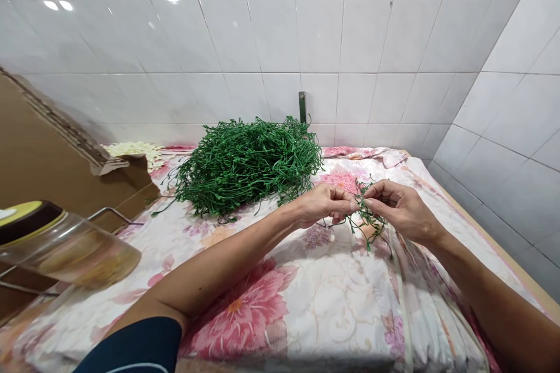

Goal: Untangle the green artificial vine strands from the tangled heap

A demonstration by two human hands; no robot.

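Note:
My left hand (324, 206) and my right hand (399, 210) meet at the right of the table, fingertips almost touching. Both pinch thin green stems that look like artificial plant stems. A small loose bunch of these green stems (371, 228) hangs and lies just below the fingers, over the flowered cloth (336, 297). Exactly which strand each hand grips is too small to make out. Behind my left hand is a large tangled heap of green stems (251, 166) with small knobs at their ends.
On the left stands a clear jar (83, 253) with a yellow and dark lid, beside a metal wire frame (109, 210). A cardboard box (48, 140) rises behind it. Pale small pieces (137, 151) lie near the tiled wall (271, 35). A dark metal strip (302, 106) stands against the wall.

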